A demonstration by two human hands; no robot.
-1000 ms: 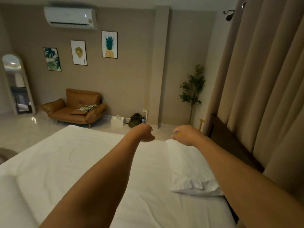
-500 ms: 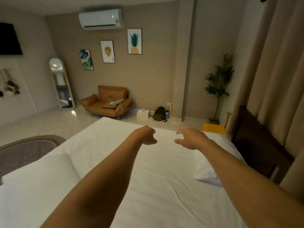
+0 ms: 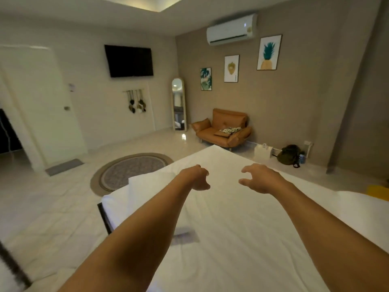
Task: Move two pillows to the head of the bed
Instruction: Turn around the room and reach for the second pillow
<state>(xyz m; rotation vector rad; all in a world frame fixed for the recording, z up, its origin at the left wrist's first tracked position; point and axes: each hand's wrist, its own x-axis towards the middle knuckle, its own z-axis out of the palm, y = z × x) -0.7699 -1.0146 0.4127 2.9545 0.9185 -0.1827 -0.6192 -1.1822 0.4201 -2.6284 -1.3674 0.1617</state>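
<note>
Both arms extended above the white-sheeted bed (image 3: pixel 242 228). The left hand (image 3: pixel 197 178) was loosely curled and empty; the right hand (image 3: pixel 260 179) had its fingers (image 3: pixel 245 170) spread, grasping nothing. The white rectangular fabric pillow (image 3: pixel 150 184) lay on the bed, just left of the left hand, apart from it.

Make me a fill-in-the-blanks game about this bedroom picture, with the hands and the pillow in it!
1. Both hands, the left hand and the right hand, hold ____.
2. The pillow by the left hand is coloured ____.
3. The rug on the floor has a ____ shape.
4. The armchair by the wall is coloured ____.

Missing words: nothing; white; round; orange
</note>
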